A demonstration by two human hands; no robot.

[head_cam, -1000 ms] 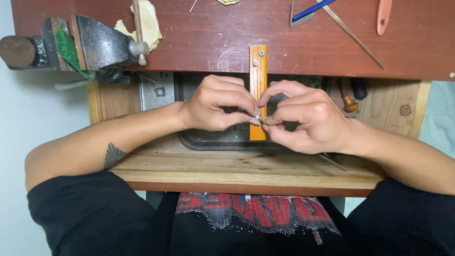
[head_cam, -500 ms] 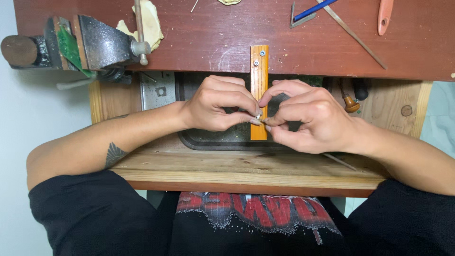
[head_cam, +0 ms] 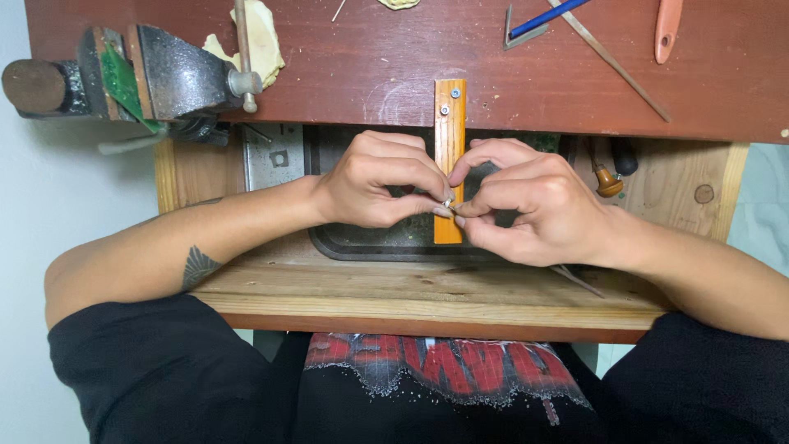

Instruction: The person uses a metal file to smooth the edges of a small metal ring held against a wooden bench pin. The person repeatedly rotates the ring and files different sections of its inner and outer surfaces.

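My left hand (head_cam: 374, 181) and my right hand (head_cam: 526, 205) meet fingertip to fingertip over an orange wooden bench pin (head_cam: 449, 123) that juts out from the dark red bench top (head_cam: 370, 66). Between the fingertips of both hands sits a tiny silver-coloured piece (head_cam: 447, 201); its shape is too small to tell. A thin metal tool (head_cam: 579, 281) sticks out from under my right hand toward the lower right. Both hands are curled tightly.
A dark tray (head_cam: 386, 242) lies under the hands in a wooden drawer (head_cam: 411, 292). A metal vise (head_cam: 156, 78) is clamped at the top left. A blue pen (head_cam: 546, 16), a long file (head_cam: 612, 59), an orange handle (head_cam: 664, 29) and wooden-handled tools (head_cam: 608, 177) lie to the right.
Almost nothing: the hands stay together at the bench pin, with only slight shifts of the right fingers and the thin tool under the right hand.
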